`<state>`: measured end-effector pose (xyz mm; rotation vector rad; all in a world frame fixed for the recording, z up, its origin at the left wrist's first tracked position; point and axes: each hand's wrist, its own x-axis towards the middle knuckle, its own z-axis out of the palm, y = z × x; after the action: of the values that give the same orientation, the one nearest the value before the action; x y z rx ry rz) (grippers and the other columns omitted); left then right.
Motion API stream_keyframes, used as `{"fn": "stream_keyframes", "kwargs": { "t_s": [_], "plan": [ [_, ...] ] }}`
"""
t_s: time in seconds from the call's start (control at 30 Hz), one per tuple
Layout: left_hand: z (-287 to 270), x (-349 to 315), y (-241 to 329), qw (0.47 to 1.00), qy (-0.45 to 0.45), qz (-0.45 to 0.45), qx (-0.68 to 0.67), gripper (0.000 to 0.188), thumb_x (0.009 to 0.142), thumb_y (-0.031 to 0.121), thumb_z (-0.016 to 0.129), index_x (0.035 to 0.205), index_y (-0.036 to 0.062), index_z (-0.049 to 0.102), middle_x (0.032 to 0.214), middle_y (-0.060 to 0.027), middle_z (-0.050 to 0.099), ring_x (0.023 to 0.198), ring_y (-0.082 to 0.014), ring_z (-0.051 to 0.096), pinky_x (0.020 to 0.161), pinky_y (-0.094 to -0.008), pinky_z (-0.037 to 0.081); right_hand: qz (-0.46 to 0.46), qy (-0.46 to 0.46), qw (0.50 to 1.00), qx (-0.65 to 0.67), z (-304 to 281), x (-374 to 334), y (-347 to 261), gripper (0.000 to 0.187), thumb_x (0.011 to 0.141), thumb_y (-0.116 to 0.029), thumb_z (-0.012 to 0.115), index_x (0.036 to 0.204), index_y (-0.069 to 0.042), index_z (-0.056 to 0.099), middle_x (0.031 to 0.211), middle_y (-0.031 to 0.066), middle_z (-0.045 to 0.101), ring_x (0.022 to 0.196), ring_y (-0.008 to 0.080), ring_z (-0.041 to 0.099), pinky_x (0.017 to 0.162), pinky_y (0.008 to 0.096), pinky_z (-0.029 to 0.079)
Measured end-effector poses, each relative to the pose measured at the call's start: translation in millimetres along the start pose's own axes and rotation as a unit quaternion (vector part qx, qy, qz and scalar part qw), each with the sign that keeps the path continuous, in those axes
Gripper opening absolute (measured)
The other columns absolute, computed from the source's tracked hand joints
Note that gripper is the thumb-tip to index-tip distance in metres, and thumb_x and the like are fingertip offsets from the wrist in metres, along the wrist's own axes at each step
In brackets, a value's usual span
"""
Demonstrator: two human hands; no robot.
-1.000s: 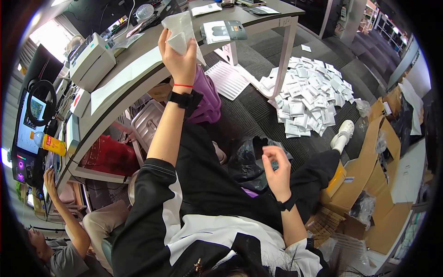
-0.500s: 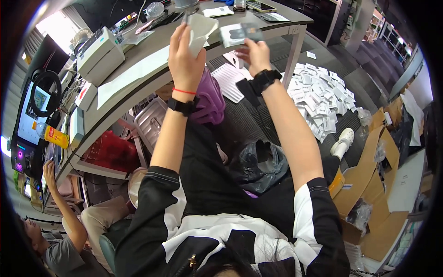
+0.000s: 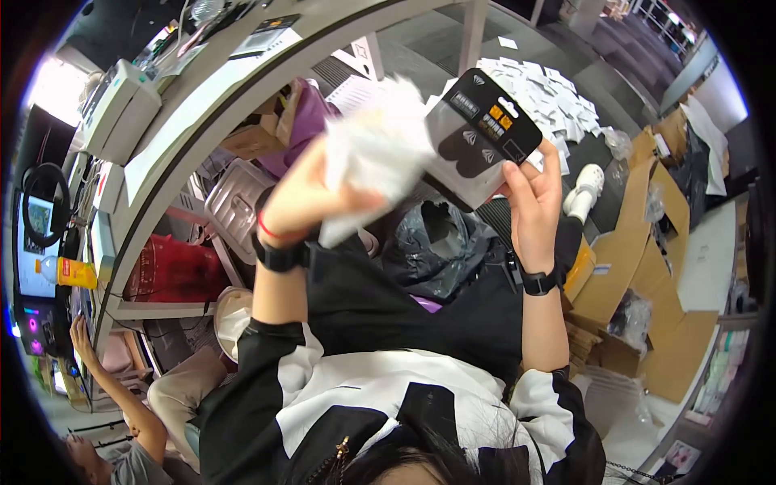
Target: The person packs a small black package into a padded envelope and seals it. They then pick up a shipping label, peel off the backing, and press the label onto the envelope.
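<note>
My left hand (image 3: pixel 303 198) is closed around a crumpled white packet (image 3: pixel 380 145), which is smeared by motion. Between the thumb and fingers of my right hand (image 3: pixel 533 198) is a flat black retail package (image 3: pixel 485 121). It has a hang hole, orange and white print and a clear front showing two dark rounded shapes. Tilted toward me, the package is close to the white packet's right edge; whether they touch I cannot tell. Both hands are raised in front of me, above my lap and below the table edge.
White packets (image 3: pixel 558 105) lie heaped on the floor at the far right. Between my legs stands a dark plastic bag (image 3: pixel 432 250). Open cardboard boxes (image 3: pixel 622 267) are to the right. A table (image 3: pixel 339 32) carries a white printer (image 3: pixel 121 109); a co-worker's arm (image 3: pixel 121 376) reaches toward it at left.
Both hands have come back from the table edge toward me. The black package has turned its front to me, and the white packet has moved to the right and nearer.
</note>
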<state>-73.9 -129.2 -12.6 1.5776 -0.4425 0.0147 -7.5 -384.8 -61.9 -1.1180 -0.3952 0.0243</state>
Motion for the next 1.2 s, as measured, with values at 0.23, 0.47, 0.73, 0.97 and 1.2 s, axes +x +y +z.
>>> {"fn": "stream_keyframes", "kwargs": {
  "t_s": [0.23, 0.47, 0.73, 0.97, 1.2],
  "plan": [
    [85, -21, -34, 0.974, 0.092, -0.182, -0.103, 0.066, 0.07, 0.009, 0.073, 0.13, -0.0017, 0.048, 0.117, -0.0073, 0.059, 0.104, -0.0123, 0.056, 0.091, -0.0285, 0.044, -0.065, -0.097, 0.96, -0.253, -22, -31, 2, 0.062, 0.077, -0.004, 0.073, 0.135, -0.006, 0.049, 0.118, 0.011, 0.062, 0.097, 0.0128, 0.062, 0.075, 0.0248, 0.049],
    [91, -34, -49, 0.973, 0.106, -0.135, -0.155, 0.062, 0.07, 0.012, 0.074, 0.125, -0.0015, 0.05, 0.112, -0.0059, 0.06, 0.1, -0.0127, 0.057, 0.089, -0.0282, 0.044, -0.069, -0.066, 0.924, -0.37, -17, -51, 5, 0.066, 0.066, -0.007, 0.082, 0.127, -0.006, 0.056, 0.13, 0.0146, 0.053, 0.109, 0.0237, 0.059, 0.088, 0.0313, 0.048],
    [82, -37, -50, 0.991, 0.059, -0.089, -0.084, 0.059, 0.071, 0.009, 0.076, 0.124, 0.0005, 0.051, 0.112, -0.0041, 0.058, 0.104, -0.0115, 0.053, 0.093, -0.0282, 0.04, -0.203, -0.077, 0.888, -0.406, -11, -50, 11, 0.041, 0.07, -0.014, 0.079, 0.108, -0.009, 0.062, 0.145, 0.0197, 0.032, 0.134, 0.0354, 0.031, 0.105, 0.0464, 0.032],
    [86, -44, -52, 0.988, 0.077, -0.104, -0.088, 0.059, 0.073, 0.009, 0.076, 0.126, 0.0028, 0.05, 0.115, -0.0045, 0.056, 0.108, -0.0128, 0.052, 0.094, -0.0298, 0.041, -0.117, -0.039, 0.923, -0.366, -8, -55, 33, 0.017, 0.077, -0.005, 0.072, 0.093, -0.004, 0.065, 0.085, 0.0095, 0.069, 0.081, 0.0201, 0.066, 0.091, 0.0357, 0.041],
    [87, -43, -50, 0.891, 0.192, -0.013, 0.411, 0.083, 0.063, 0.007, 0.079, 0.136, 0.0055, 0.041, 0.116, -0.0102, 0.055, 0.108, -0.0249, 0.053, 0.098, -0.0373, 0.037, -0.085, 0.248, 0.959, -0.107, -26, -41, 9, 0.026, 0.09, -0.011, 0.066, 0.111, 0.002, 0.059, 0.104, 0.0062, 0.062, 0.093, 0.0097, 0.055, 0.082, 0.0233, 0.043]
  ]
}}
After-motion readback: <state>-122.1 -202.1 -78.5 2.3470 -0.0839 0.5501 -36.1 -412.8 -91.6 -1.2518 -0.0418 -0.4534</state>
